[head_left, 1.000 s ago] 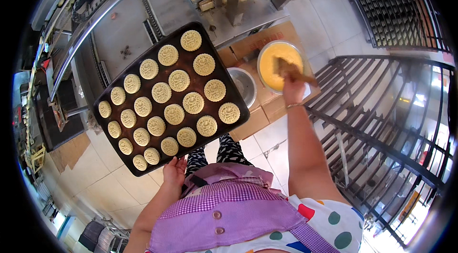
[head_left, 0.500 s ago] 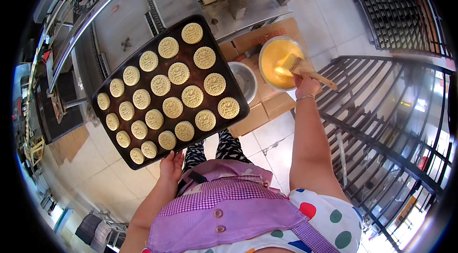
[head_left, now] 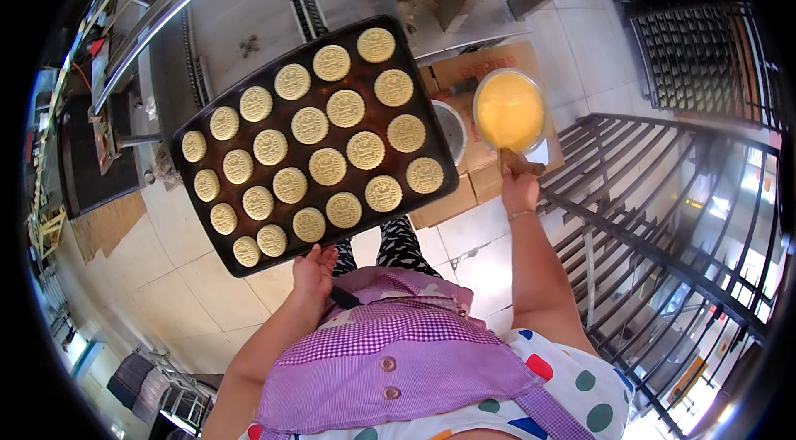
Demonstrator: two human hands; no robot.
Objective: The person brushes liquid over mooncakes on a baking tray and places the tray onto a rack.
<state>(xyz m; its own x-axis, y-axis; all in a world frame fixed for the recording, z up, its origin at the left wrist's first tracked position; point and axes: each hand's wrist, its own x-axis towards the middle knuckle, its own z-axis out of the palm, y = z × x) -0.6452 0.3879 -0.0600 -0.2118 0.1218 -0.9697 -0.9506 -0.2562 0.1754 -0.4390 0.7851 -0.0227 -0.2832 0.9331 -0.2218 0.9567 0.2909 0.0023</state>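
Note:
A dark baking tray [head_left: 228, 257] bears several rows of pale, stamped round pastries [head_left: 309, 126], tilted slightly across my view. My left hand [head_left: 315, 272] is at its near edge, fingers curled against it, holding it. My right hand [head_left: 520, 184] grips a wooden brush [head_left: 509, 159] at the near rim of a steel bowl of yellow liquid [head_left: 509, 108]; the brush head is hard to make out. An empty-looking steel bowl [head_left: 450, 132] is partly hidden by the tray. Both bowls stand on cardboard [head_left: 439, 213].
A steel machine [head_left: 240, 9] with rails and chains lies beyond the tray. Black metal racks [head_left: 630, 241] run along the right, with slotted dark trays [head_left: 688, 67] farther back. My legs in patterned trousers [head_left: 398, 245] and tiled floor [head_left: 174, 299] show below.
The tray has shifted right and slightly up in view with my left hand. My right hand and brush have moved down from mid-bowl to its near rim.

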